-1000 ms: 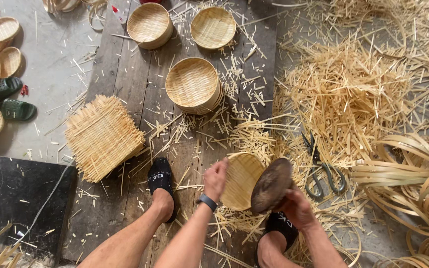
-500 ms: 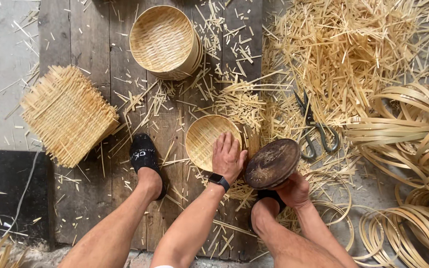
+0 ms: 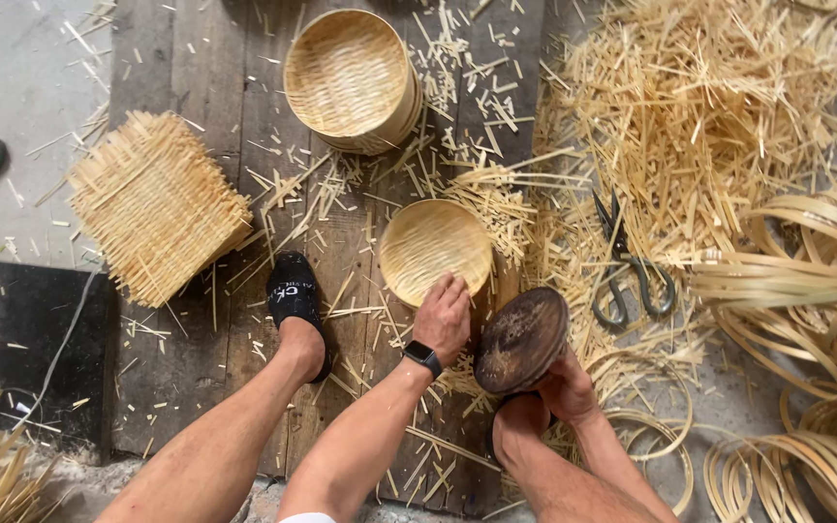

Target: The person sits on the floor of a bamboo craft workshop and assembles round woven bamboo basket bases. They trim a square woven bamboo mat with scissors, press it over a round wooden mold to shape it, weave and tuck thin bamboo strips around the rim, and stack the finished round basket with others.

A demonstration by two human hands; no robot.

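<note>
Scene: I sit over a floor of dark wooden planks point(image 3: 196, 87), looking down past my knees at woven bamboo work and a wide scatter of offcuts.

Left hand: my left hand point(image 3: 444, 318), a dark watch at the wrist, rests fingers-down on the near rim of a small round woven tray point(image 3: 435, 247). The fingers are curled over the edge, not clamped round it.

Right hand: my right hand point(image 3: 562, 385) grips a dark round wooden block point(image 3: 522, 339) from below, tilted, just beside the tray and braced near my right foot.

Where the tray is: flat on the planks between my feet, hollow side up, right of my black shoe point(image 3: 294, 293).

How the tray handles: I judge it light and springy, with a thin weave that gives under a press and a stiffer edge. The rim is the place to take it, pinched between thumb and fingers; the middle would flex.

How the block handles: it looks solid, heavy and hard, and smooth on its face, so a full palm grip under it suits.

Around: a deeper round basket point(image 3: 351, 77) stands farther up the planks. A square woven mat point(image 3: 155, 205) lies at left, black scissors point(image 3: 632, 266) at right beside a heap of bamboo slivers point(image 3: 709, 107), and coiled bamboo hoops point(image 3: 796, 291) beyond.
</note>
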